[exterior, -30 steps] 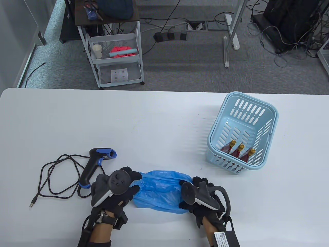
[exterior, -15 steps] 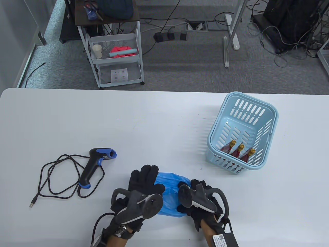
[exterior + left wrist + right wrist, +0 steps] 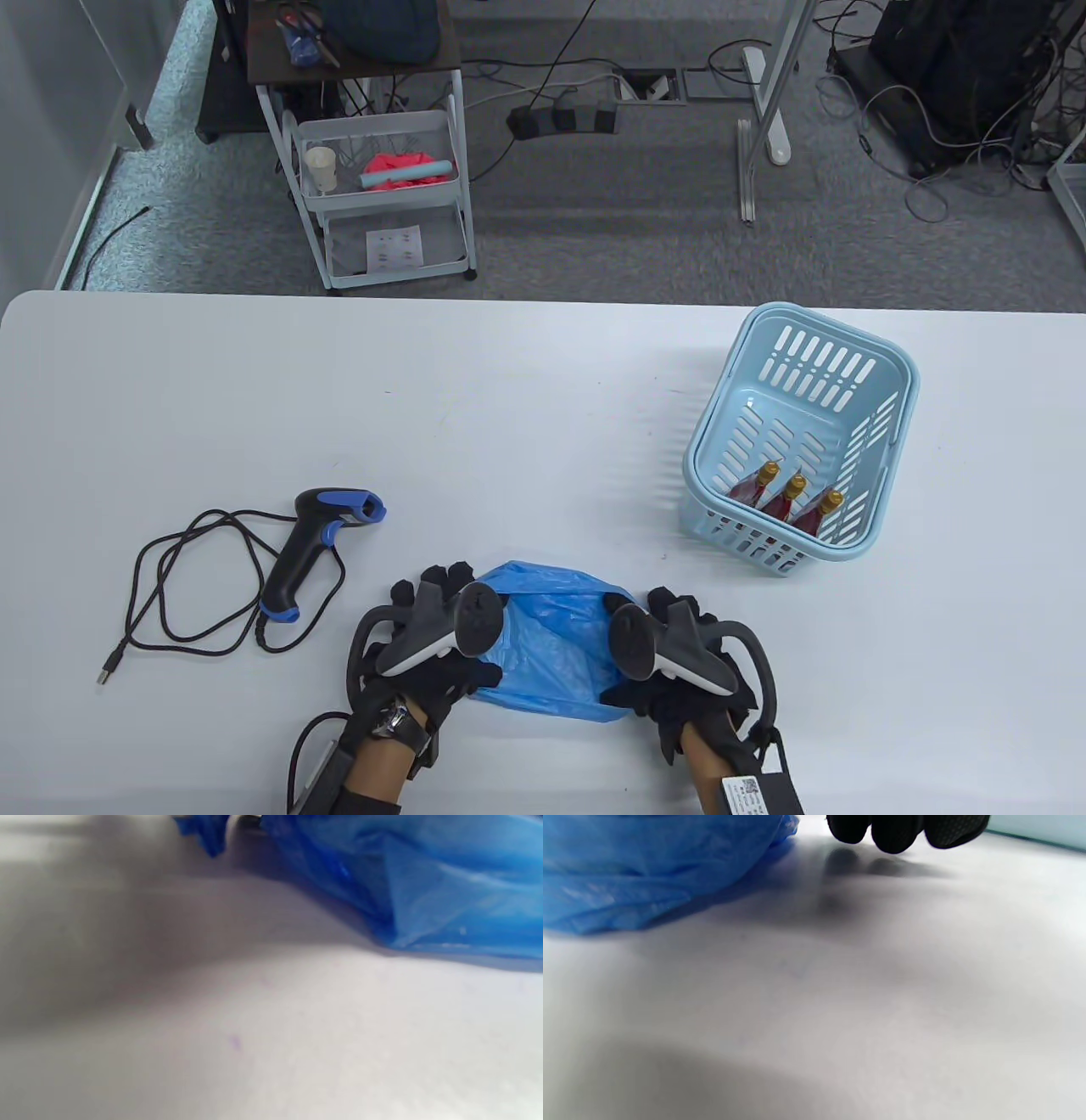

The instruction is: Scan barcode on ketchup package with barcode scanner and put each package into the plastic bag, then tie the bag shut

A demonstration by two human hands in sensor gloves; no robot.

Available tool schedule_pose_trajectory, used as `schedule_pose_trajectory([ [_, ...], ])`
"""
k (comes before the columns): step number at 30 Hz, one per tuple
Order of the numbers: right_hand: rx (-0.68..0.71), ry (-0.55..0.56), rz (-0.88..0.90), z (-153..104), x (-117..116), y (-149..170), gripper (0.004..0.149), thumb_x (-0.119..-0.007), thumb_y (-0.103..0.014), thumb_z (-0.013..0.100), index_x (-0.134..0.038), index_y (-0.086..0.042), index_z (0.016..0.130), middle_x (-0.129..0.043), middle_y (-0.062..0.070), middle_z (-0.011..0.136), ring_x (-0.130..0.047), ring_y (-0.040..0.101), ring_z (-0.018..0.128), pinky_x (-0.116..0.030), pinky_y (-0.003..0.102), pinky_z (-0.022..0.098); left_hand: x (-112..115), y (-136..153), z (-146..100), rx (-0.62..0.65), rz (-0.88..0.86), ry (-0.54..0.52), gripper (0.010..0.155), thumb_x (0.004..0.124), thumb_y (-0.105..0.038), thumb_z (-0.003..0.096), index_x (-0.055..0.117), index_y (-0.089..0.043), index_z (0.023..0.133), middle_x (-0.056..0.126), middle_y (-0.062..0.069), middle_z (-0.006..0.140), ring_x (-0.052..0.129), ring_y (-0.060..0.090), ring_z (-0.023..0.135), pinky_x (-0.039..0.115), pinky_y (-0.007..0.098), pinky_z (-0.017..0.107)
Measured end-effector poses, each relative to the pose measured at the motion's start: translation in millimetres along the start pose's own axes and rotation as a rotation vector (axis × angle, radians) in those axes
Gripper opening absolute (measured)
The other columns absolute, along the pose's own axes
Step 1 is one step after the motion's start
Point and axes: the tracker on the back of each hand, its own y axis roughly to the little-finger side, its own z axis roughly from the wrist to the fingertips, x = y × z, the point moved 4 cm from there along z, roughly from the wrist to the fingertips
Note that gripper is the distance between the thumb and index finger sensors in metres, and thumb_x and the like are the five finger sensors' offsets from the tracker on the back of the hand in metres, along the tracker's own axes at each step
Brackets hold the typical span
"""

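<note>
Both hands sit at the near edge of the counter, the left hand gripping one side of the blue bag and the right hand the other. Ketchup bottles lie in the basket, well apart. Left of the bag lies the scanner.

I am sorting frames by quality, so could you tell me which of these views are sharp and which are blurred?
Table view: sharp throughout, with the blue bag and scanner crisp. Left wrist view: soft and out of focus, the bag a smeared blue mass. Right wrist view: also blurred, with fingertips casting soft shadows on the table.
</note>
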Motion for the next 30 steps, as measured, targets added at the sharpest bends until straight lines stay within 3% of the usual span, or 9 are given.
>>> schedule_pose_trajectory([
  [4,0.016,0.102,0.238,-5.0,16.9,17.6,0.087,-0.087,-0.054,0.04,-0.042,-0.032,0.112,-0.038,0.025,0.114,-0.044,0.05,0.099,-0.048,0.066,0.072,-0.2,-2.5,-0.3,0.012,0.007,0.001,0.102,0.088,-0.057,0.0365,0.028,-0.037,0.116,0.024,0.01,0.121,0.031,0.047,0.114,0.032,0.072,0.078],
  [8,0.03,0.218,0.324,-18.6,44.9,27.4,0.068,-0.088,-0.046,0.043,-0.064,-0.026,0.104,-0.052,0.023,0.111,-0.054,0.049,0.096,-0.053,0.065,0.069,0.3,-4.4,-0.1,0.019,0.015,0.016,0.103,0.089,-0.057,0.0359,0.028,-0.035,0.116,0.024,0.009,0.121,0.031,0.046,0.115,0.032,0.072,0.078],
  [12,0.07,0.356,0.318,-35.9,79.8,15.9,0.054,-0.085,-0.039,0.047,-0.073,-0.024,0.098,-0.054,0.022,0.11,-0.056,0.049,0.096,-0.053,0.065,0.069,0.9,-4.7,0.1,0.022,0.018,0.026,0.103,0.089,-0.057,0.0357,0.03,-0.033,0.117,0.024,0.008,0.121,0.03,0.046,0.115,0.032,0.072,0.078],
  [16,0.14,0.44,0.174,-45.1,101.8,-21.9,0.042,-0.082,-0.035,0.05,-0.08,-0.023,0.09,-0.054,0.021,0.111,-0.052,0.049,0.098,-0.049,0.066,0.071,1.3,-5.6,0.3,0.025,0.031,0.031,0.103,0.089,-0.057,0.0353,0.03,-0.033,0.117,0.024,0.008,0.121,0.03,0.046,0.115,0.032,0.072,0.078],
  [18,0.174,0.387,0.06,-39.2,93.4,-46.6,0.038,-0.082,-0.035,0.05,-0.083,-0.023,0.086,-0.051,0.02,0.112,-0.049,0.049,0.1,-0.048,0.067,0.072,1.6,-5.9,0.3,0.026,0.033,0.035,0.103,0.089,-0.057,0.0356,0.03,-0.033,0.117,0.024,0.008,0.121,0.03,0.046,0.115,0.032,0.072,0.078],
  [24,0.165,0.147,-0.262,-3.8,27.4,-86.3,0.041,-0.084,-0.041,0.047,-0.084,-0.024,0.085,-0.04,0.019,0.117,-0.034,0.049,0.106,-0.04,0.068,0.074,2.0,-5.8,0.0,0.03,0.03,0.04,0.103,0.089,-0.058,0.0351,0.031,-0.033,0.117,0.022,0.009,0.121,0.029,0.046,0.115,0.031,0.072,0.078],
  [26,0.131,0.117,-0.332,5.3,13.8,-85.4,0.044,-0.084,-0.041,0.047,-0.081,-0.025,0.088,-0.032,0.018,0.118,-0.026,0.048,0.107,-0.035,0.069,0.075,2.2,-5.6,0.0,0.032,0.027,0.042,0.103,0.089,-0.058,0.0347,0.031,-0.033,0.117,0.022,0.009,0.121,0.028,0.047,0.115,0.031,0.072,0.078],
  [30,0.065,0.152,-0.305,13.3,12.9,-75.8,0.04,-0.083,-0.038,0.048,-0.076,-0.029,0.086,-0.025,0.019,0.118,-0.02,0.049,0.106,-0.031,0.069,0.075,2.8,-5.4,-0.1,0.034,0.023,0.048,0.103,0.089,-0.058,0.0346,0.032,-0.034,0.117,0.02,0.011,0.121,0.026,0.047,0.114,0.03,0.072,0.078],
])
